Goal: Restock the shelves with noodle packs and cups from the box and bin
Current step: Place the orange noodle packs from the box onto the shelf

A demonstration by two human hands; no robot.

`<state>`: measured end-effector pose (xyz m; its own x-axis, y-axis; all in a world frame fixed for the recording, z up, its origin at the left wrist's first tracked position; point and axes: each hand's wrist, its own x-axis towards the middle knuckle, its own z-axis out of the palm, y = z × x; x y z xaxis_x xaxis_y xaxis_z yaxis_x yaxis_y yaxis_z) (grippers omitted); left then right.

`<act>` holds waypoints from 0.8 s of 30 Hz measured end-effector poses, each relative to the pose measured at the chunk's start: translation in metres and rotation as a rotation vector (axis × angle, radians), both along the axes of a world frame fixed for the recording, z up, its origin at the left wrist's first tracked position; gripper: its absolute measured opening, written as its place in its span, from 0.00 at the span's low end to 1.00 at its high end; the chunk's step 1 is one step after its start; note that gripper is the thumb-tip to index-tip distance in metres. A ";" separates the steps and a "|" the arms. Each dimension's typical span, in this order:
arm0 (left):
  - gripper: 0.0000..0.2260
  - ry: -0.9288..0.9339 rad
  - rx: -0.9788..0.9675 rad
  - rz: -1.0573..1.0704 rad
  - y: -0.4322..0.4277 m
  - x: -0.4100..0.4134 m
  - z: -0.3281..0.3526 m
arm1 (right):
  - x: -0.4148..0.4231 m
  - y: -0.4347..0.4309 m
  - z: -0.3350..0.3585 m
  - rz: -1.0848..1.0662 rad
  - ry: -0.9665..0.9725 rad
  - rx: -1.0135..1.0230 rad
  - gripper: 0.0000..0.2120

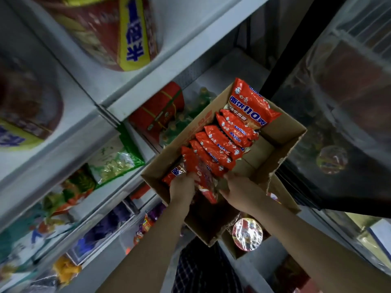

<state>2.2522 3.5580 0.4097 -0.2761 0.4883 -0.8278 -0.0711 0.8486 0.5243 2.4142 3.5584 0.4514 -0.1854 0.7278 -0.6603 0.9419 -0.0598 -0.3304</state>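
An open cardboard box on the floor holds a row of several orange-red noodle packs standing on edge, with one more pack lying at its far end. Both my hands reach into the near end of the row. My left hand grips the nearest packs from the left. My right hand holds the same bunch from the right, its fingertips buried among the wrappers. A foil-lidded noodle cup sits in a second box just below the first.
White shelves run along the left, stocked with big noodle tubs, green snack bags and a red gift tin. A glass-fronted cabinet stands at the right. Checked trousers show below my arms.
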 end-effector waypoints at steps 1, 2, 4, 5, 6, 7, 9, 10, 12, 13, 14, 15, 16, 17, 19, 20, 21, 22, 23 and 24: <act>0.03 -0.049 0.001 0.040 -0.002 -0.008 0.019 | -0.004 0.003 0.011 -0.013 0.012 -0.004 0.20; 0.04 -0.098 0.017 0.078 -0.006 -0.017 0.035 | -0.008 0.006 0.020 -0.033 0.042 0.009 0.20; 0.06 -0.151 0.075 0.131 -0.015 -0.036 0.066 | -0.014 0.013 0.047 -0.085 0.121 0.017 0.22; 0.07 -0.174 0.107 0.147 -0.020 -0.046 0.083 | -0.015 0.016 0.060 -0.101 0.152 0.022 0.26; 0.08 -0.197 0.142 0.157 -0.024 -0.055 0.099 | -0.017 0.018 0.075 -0.119 0.194 0.031 0.32; 0.10 -0.221 0.171 0.148 -0.028 -0.063 0.117 | -0.019 0.019 0.091 -0.135 0.240 0.022 0.36; 0.08 -0.251 0.229 0.128 -0.034 -0.080 0.151 | -0.023 0.019 0.121 -0.123 0.349 -0.038 0.35; 0.07 -0.261 0.262 0.107 -0.037 -0.088 0.169 | -0.026 0.018 0.135 -0.094 0.390 -0.059 0.35; 0.06 -0.295 0.335 0.019 -0.045 -0.106 0.206 | -0.031 0.015 0.165 -0.072 0.444 -0.099 0.42; 0.07 -0.319 0.370 -0.035 -0.050 -0.115 0.225 | -0.033 0.013 0.186 -0.077 0.472 -0.122 0.42; 0.12 -0.340 0.403 -0.080 -0.054 -0.122 0.243 | -0.035 0.012 0.205 -0.054 0.505 -0.145 0.38; 0.14 -0.356 0.425 -0.118 -0.056 -0.131 0.259 | -0.037 0.012 0.226 -0.029 0.523 -0.179 0.34; 0.15 -0.372 0.441 -0.138 -0.059 -0.137 0.275 | -0.039 0.013 0.246 0.008 0.550 -0.200 0.32; 0.15 -0.382 0.453 -0.160 -0.061 -0.143 0.290 | -0.041 0.013 0.265 0.035 0.570 -0.227 0.29; 0.16 -0.399 0.481 -0.186 -0.067 -0.153 0.321 | -0.048 0.014 0.298 0.080 0.622 -0.282 0.24; 0.14 -0.410 0.501 -0.170 -0.070 -0.157 0.336 | -0.052 0.013 0.311 0.098 0.635 -0.303 0.23; 0.12 -0.417 0.527 -0.160 -0.072 -0.162 0.349 | -0.057 0.013 0.321 0.126 0.635 -0.317 0.24; 0.11 -0.419 0.547 -0.160 -0.075 -0.165 0.363 | -0.063 0.012 0.331 0.150 0.645 -0.322 0.25; 0.10 -0.413 0.563 -0.175 -0.076 -0.170 0.373 | -0.068 0.011 0.340 0.171 0.650 -0.313 0.25; 0.11 -0.400 0.585 -0.185 -0.076 -0.175 0.385 | -0.073 0.009 0.351 0.167 0.660 -0.292 0.24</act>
<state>2.0772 3.4818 0.7949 0.1230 0.8906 -0.4378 -0.2348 0.4547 0.8591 2.3414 3.5670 0.8029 -0.7037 0.4668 -0.5356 0.5572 -0.1051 -0.8237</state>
